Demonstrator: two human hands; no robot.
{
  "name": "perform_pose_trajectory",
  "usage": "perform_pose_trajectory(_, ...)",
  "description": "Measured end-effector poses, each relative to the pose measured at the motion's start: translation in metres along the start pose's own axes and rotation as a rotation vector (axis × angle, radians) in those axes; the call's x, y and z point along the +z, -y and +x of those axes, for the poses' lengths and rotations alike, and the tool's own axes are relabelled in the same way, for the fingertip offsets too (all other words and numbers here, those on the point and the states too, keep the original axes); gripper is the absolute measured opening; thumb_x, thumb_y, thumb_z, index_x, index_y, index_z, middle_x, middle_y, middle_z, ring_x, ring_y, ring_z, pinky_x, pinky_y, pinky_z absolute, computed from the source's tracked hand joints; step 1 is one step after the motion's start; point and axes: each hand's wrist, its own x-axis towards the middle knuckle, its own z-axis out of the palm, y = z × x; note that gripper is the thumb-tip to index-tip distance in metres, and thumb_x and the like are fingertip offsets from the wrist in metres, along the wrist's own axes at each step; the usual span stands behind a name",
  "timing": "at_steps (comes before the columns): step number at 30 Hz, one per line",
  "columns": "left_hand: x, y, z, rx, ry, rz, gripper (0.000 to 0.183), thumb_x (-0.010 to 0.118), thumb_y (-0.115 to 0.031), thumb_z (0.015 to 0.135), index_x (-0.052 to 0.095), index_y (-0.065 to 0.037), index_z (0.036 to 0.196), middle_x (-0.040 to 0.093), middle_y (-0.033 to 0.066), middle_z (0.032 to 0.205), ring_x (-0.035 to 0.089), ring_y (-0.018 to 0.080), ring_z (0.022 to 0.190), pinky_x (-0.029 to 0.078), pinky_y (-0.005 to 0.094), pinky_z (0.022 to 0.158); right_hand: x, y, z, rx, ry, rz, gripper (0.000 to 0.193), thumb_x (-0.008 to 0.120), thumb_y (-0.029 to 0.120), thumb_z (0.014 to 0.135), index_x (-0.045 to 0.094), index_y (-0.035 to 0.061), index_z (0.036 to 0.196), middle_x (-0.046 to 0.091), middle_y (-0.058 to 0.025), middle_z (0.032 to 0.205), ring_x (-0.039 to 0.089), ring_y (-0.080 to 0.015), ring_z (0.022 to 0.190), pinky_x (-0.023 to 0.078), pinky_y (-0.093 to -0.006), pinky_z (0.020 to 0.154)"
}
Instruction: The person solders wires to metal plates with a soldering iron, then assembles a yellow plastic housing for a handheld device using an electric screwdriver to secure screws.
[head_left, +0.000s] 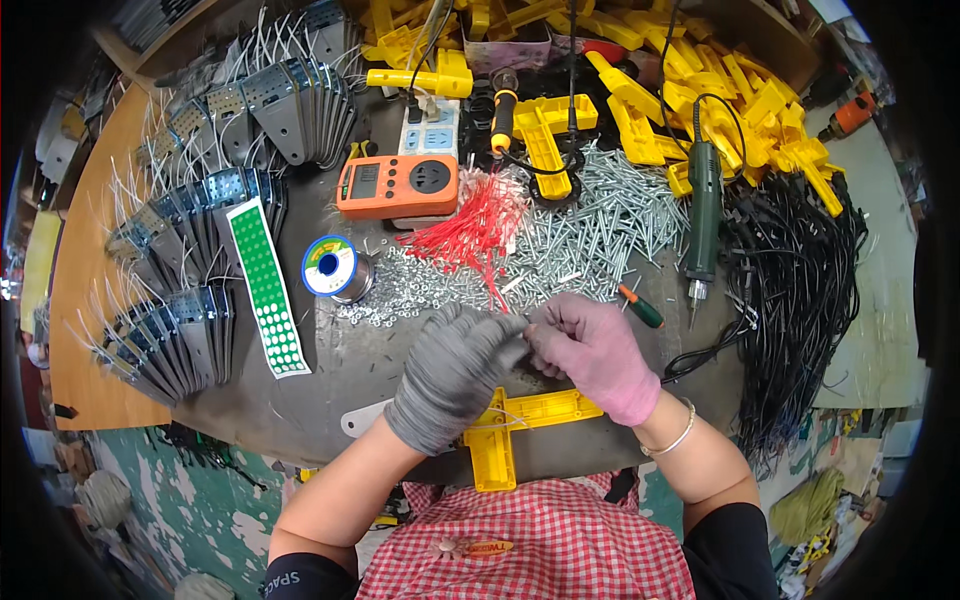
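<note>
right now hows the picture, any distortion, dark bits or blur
Head view: rim black, near edge of the grey table bowed; head view: screws fairly sharp, clutter at far left softer; head view: detail between left hand and right hand too small to tell.

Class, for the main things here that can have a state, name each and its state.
Left hand: gloved, fingertips pinched
Right hand: gloved, fingertips pinched
Yellow plastic housing: hollow side up
Green sticker sheet: lower circles white
Solder spool: wire wound on
Orange power meter: socket unused
Electric screwdriver: bit fitted, cord attached
Hand screwdriver: lying down
Screws: loose, heaped
</note>
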Motion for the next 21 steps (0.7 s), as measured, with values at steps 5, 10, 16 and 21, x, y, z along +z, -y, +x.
perform_pose_trajectory(5,0.0,0.003,-0.008,0.016,-0.114,0.116,0.022,0.078,-0.018,0.079,0.072,-0.012,0.099,0.067,0.0057,0.084,0.062,0.0264,0.079,0.05,0.0394,0.075,0.001,0.011,-0.007,0.118,0.05,0.026,0.016,0.065,0.013,0.094,0.067,-0.002,0.091,0.064,-0.0012,0.071,0.056,-0.0051,0.064,0.045,-0.0229,0.057)
perform_pose_trajectory(10,-0.005,0.007,-0.008,0.029,-0.094,0.014,0.023,0.079,-0.017,0.078,0.073,-0.011,0.099,0.067,0.0037,0.084,0.061,0.0245,0.079,0.05,0.0382,0.077,0.003,0.007,-0.008,-0.061,0.03,-0.145,0.015,0.065,0.01,0.089,0.065,-0.0012,0.079,0.054,0.0003,0.063,0.046,-0.0046,0.061,0.039,-0.0262,0.055)
perform_pose_trajectory(16,-0.019,0.006,-0.003,0.338,0.091,0.262,0.025,0.079,-0.013,0.073,0.073,-0.01,0.097,0.067,0.0022,0.085,0.062,0.0236,0.082,0.049,0.037,0.081,-0.001,-0.005,-0.006,-0.098,0.088,-0.167,0.009,0.063,0.004,0.078,0.06,-0.0017,0.073,0.048,0.0018,0.061,0.041,-0.0043,0.062,0.037,-0.0251,0.055)
perform_pose_trajectory(21,-0.012,0.018,-0.007,0.149,-0.004,0.036,0.022,0.078,-0.014,0.074,0.073,-0.011,0.095,0.069,0.0014,0.088,0.063,0.0235,0.083,0.049,0.0371,0.081,0.0,0.0,-0.006,-0.12,0.048,-0.095,0.008,0.064,0.004,0.079,0.061,-0.0017,0.074,0.048,0.0021,0.062,0.04,-0.0039,0.061,0.037,-0.0244,0.055)
